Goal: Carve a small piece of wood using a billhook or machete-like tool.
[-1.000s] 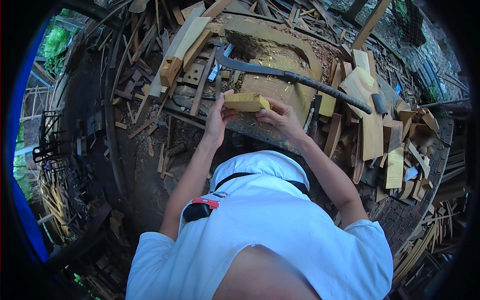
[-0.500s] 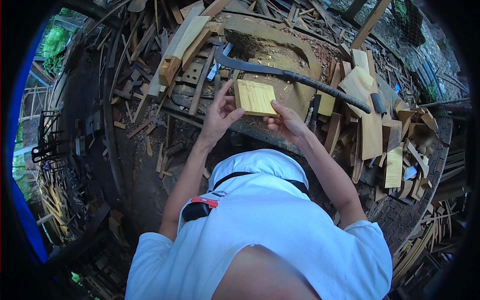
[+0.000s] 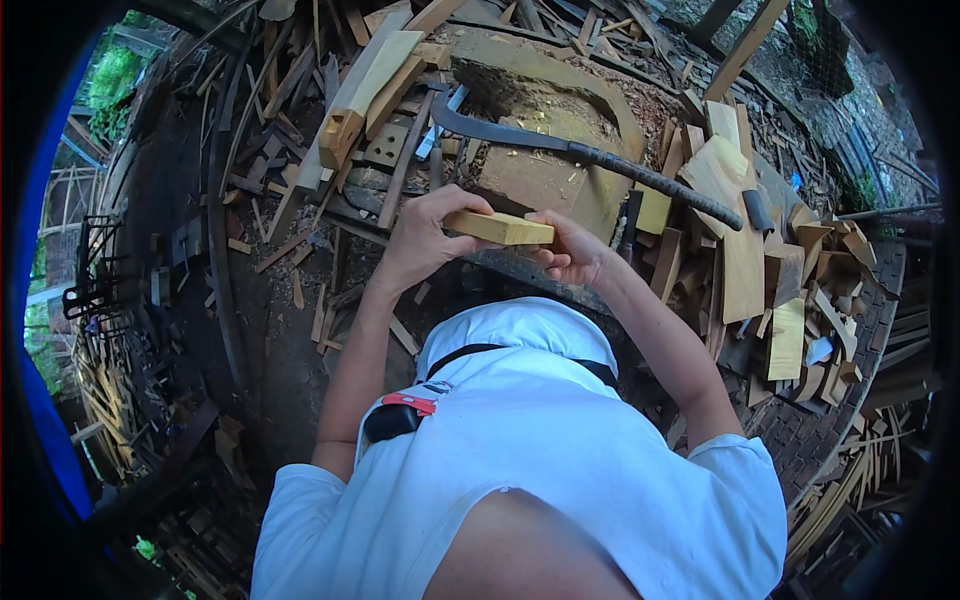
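Observation:
A small yellow wooden block (image 3: 505,228) is held between my hands, long edge toward me. My left hand (image 3: 425,230) is closed on its left end, fingers over the top and thumb below. My right hand (image 3: 568,250) grips the right end, its fingers curled. Just beyond the block lies a worn yellowish wooden chopping block (image 3: 540,185) with shavings on it. Across that rests a curved dark blade (image 3: 500,131) with a long black handle (image 3: 650,176), not touched by either hand.
Stacked planks (image 3: 365,90) stand at upper left. A pile of boards and offcuts (image 3: 740,270) fills the right. Scraps and chips cover the dark ground (image 3: 270,290) at left. A blue tarpaulin (image 3: 60,470) hangs at the far left edge, and a wooden post (image 3: 745,45) rises at upper right.
The wooden block has turned from showing its broad face to lying edge-on, a little lower. My left hand's fingers, extended half a second ago, have wrapped over its left end.

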### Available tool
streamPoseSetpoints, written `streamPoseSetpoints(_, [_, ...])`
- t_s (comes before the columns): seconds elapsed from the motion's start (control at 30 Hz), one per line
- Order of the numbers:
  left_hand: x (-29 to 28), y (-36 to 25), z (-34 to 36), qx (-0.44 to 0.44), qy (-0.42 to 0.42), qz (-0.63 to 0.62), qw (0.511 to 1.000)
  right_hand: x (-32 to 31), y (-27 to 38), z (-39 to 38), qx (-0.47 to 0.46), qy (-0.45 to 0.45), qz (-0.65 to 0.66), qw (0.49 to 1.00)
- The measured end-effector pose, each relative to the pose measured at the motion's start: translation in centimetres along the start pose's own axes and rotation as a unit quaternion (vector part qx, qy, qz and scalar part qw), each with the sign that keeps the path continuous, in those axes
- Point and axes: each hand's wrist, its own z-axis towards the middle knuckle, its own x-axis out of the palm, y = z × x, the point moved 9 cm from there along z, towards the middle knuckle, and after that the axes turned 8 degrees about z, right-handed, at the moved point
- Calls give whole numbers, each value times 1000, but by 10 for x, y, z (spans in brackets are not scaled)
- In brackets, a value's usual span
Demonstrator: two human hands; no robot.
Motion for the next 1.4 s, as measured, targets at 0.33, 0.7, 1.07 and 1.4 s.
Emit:
streamPoseSetpoints(0.33, [26, 69, 2, -157, -2, 253, 955, -31, 56, 8, -197, -200, -365, 888])
streamPoseSetpoints(0.7, [76, 125, 30, -249, 86, 371, 891, 16, 144, -30, -527, -307, -707, 357])
streamPoseSetpoints(1.07, [94, 132, 44, -268, 199, 397, 855, 0, 161, 3, -374, -325, -845, 204])
streamPoseSetpoints(1.4, [75, 130, 22, -312, 101, 319, 889, -4, 127, -11, -377, -270, -776, 428])
